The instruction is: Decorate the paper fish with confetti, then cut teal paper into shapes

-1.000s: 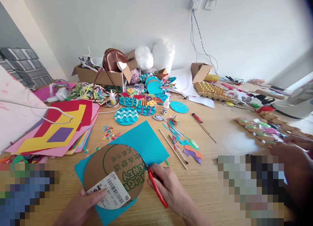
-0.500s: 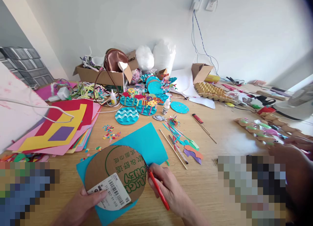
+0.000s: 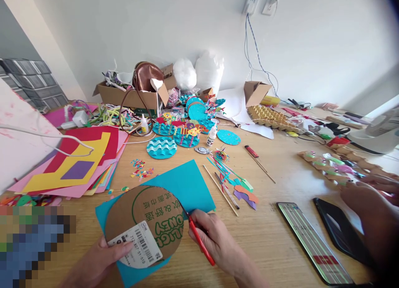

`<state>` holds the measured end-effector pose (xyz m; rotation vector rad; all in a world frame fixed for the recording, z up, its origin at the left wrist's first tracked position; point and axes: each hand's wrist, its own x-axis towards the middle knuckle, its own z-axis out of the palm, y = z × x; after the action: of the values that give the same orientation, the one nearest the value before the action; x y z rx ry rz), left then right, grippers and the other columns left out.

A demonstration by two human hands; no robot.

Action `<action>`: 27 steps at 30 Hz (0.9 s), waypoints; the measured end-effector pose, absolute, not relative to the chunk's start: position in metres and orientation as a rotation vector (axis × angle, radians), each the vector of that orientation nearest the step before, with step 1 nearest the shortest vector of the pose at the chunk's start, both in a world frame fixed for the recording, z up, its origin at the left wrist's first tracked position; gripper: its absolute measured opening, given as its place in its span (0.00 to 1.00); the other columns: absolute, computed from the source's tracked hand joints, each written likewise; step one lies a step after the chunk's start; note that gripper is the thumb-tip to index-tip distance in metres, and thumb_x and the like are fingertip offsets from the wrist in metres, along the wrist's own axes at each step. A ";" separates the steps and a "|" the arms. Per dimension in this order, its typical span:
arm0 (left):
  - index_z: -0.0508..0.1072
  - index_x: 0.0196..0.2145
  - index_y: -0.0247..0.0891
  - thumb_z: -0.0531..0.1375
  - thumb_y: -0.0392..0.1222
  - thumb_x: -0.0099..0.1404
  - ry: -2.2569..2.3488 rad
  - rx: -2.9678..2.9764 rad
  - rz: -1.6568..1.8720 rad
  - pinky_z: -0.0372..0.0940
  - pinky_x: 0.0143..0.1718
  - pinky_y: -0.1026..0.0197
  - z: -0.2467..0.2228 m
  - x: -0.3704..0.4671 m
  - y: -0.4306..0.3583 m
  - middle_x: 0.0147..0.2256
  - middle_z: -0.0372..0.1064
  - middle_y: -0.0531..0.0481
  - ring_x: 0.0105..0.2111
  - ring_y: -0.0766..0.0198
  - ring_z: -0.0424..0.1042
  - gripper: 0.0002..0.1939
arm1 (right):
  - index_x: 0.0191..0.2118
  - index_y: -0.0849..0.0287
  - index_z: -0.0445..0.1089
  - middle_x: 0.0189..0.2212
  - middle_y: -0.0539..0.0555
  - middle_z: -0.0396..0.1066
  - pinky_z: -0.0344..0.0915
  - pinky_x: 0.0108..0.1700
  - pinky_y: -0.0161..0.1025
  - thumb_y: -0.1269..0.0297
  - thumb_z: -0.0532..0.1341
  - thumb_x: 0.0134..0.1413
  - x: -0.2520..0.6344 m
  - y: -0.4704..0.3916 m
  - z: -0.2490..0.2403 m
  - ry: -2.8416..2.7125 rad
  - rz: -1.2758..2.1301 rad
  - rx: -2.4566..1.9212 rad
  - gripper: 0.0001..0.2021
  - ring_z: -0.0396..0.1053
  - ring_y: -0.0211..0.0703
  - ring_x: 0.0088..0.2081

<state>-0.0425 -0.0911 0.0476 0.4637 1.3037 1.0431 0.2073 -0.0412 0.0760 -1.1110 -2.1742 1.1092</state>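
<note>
My left hand (image 3: 102,254) grips the lower left edge of a round brown cardboard disc (image 3: 124,217), its thumb on a white barcode label (image 3: 140,246). Behind the disc lies a blue sheet of paper (image 3: 190,180), pinched together with it. In my right hand (image 3: 215,234) is a pair of red-handled scissors (image 3: 202,242), its blades at the disc's right edge, over the blue sheet. The blade tips are partly hidden by the cardboard and paper. Green printing covers the disc's right side.
Coloured paper sheets (image 3: 71,163) lie at the left. Wooden sticks (image 3: 220,190), paper scraps (image 3: 246,198) and glue bottles (image 3: 212,136) are beyond my hands. Two phones (image 3: 311,242) (image 3: 339,230) lie at the right, near another person's hand (image 3: 361,200). Blue wave-topped discs (image 3: 162,148) stand further back.
The disc and blue sheet have shifted slightly left in my left hand's hold. The scissors remain at the disc's right edge, with my right hand nearly in place.
</note>
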 end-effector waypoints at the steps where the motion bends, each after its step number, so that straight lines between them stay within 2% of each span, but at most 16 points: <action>1: 0.78 0.32 0.36 0.72 0.49 0.31 1.305 0.463 1.033 0.71 0.35 0.49 0.047 -0.044 -0.091 0.25 0.77 0.45 0.32 0.42 0.75 0.27 | 0.26 0.58 0.53 0.21 0.46 0.56 0.49 0.26 0.32 0.55 0.46 0.61 0.208 -0.041 0.077 -2.176 1.150 -1.100 0.16 0.53 0.34 0.23; 3: 0.78 0.27 0.35 0.72 0.49 0.32 1.309 0.463 1.020 0.71 0.36 0.49 0.047 -0.045 -0.091 0.25 0.77 0.45 0.32 0.42 0.75 0.22 | 0.27 0.58 0.54 0.21 0.47 0.58 0.51 0.26 0.31 0.54 0.44 0.61 0.209 -0.041 0.078 -2.174 1.241 -1.078 0.16 0.55 0.34 0.24; 6: 0.77 0.25 0.35 0.72 0.48 0.32 1.314 0.447 1.012 0.71 0.34 0.50 0.047 -0.047 -0.091 0.26 0.77 0.44 0.31 0.43 0.75 0.21 | 0.27 0.57 0.54 0.21 0.47 0.59 0.53 0.26 0.31 0.53 0.44 0.61 0.210 -0.039 0.080 -2.170 1.319 -1.068 0.16 0.57 0.35 0.25; 12: 0.77 0.32 0.38 0.72 0.48 0.32 1.307 0.478 1.025 0.71 0.33 0.50 0.052 -0.044 -0.091 0.26 0.77 0.47 0.30 0.44 0.75 0.26 | 0.27 0.58 0.54 0.21 0.47 0.59 0.53 0.26 0.31 0.53 0.45 0.61 0.210 -0.037 0.082 -2.171 1.344 -1.064 0.16 0.57 0.34 0.24; 16: 0.77 0.30 0.40 0.71 0.47 0.34 1.329 0.514 1.009 0.70 0.33 0.49 0.052 -0.042 -0.092 0.24 0.77 0.50 0.29 0.43 0.75 0.21 | 0.27 0.57 0.54 0.21 0.47 0.58 0.52 0.26 0.31 0.53 0.44 0.61 0.209 -0.038 0.083 -2.152 1.349 -1.072 0.16 0.56 0.34 0.24; 21: 0.76 0.36 0.40 0.69 0.45 0.35 1.354 0.507 1.003 0.69 0.34 0.48 0.050 -0.043 -0.093 0.24 0.77 0.51 0.31 0.42 0.75 0.25 | 0.26 0.58 0.52 0.20 0.46 0.55 0.50 0.25 0.31 0.53 0.45 0.61 0.207 -0.039 0.082 -2.164 1.300 -1.076 0.16 0.53 0.33 0.23; 27: 0.76 0.35 0.40 0.68 0.44 0.35 1.332 0.513 0.977 0.69 0.32 0.49 0.050 -0.044 -0.092 0.23 0.77 0.51 0.30 0.41 0.75 0.24 | 0.25 0.58 0.52 0.22 0.47 0.56 0.50 0.26 0.32 0.53 0.45 0.61 0.208 -0.041 0.076 -2.172 1.172 -1.055 0.17 0.52 0.34 0.24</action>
<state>-0.0440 -0.0918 0.0501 0.5128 1.3324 0.9774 0.2076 -0.0411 0.0759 -1.0552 -2.1723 1.1718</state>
